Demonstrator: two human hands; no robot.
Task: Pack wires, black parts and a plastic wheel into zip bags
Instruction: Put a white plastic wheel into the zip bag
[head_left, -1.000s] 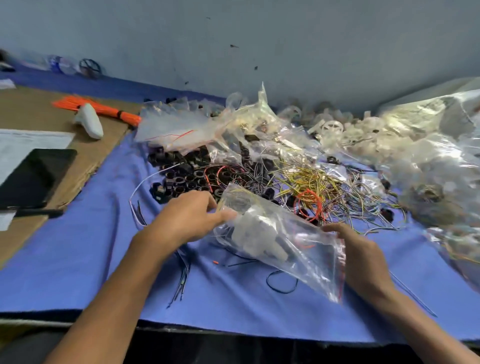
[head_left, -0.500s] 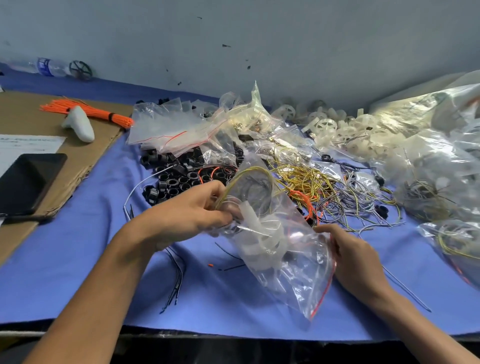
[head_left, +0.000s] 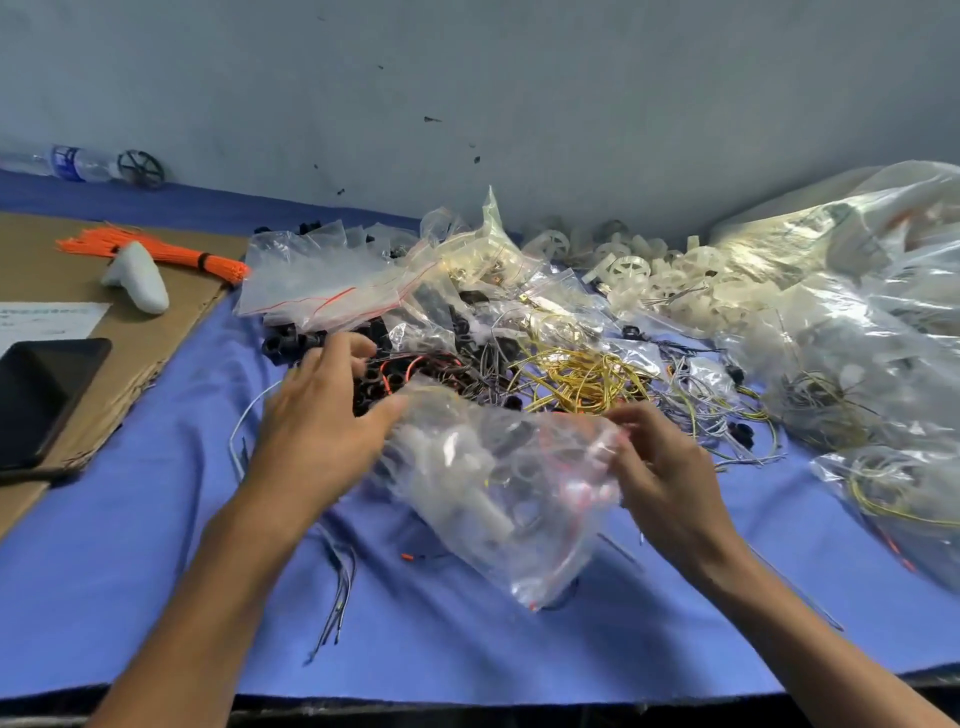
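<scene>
A clear zip bag (head_left: 498, 493) holding a white plastic piece and some wires hangs low over the blue cloth, blurred by motion. My right hand (head_left: 665, 473) pinches its right edge. My left hand (head_left: 322, 426) has its fingers spread over the pile of black parts (head_left: 306, 343), its thumb against the bag's left edge. Behind the bag lie tangled yellow wires (head_left: 582, 379) and grey wires (head_left: 696, 400). White plastic wheels (head_left: 628, 270) are heaped at the back by the wall.
Empty zip bags (head_left: 322, 280) lie behind the black parts; filled bags (head_left: 857, 312) pile up at the right. On the cardboard (head_left: 130, 338) at left are orange ties (head_left: 156, 249), a white controller (head_left: 137, 278) and a dark tablet (head_left: 36, 395). Loose wires (head_left: 337, 582) lie near the front edge.
My left hand has let go of the bag's mouth and spread its fingers toward the black parts. The bag has swung and my right hand has moved up along its edge.
</scene>
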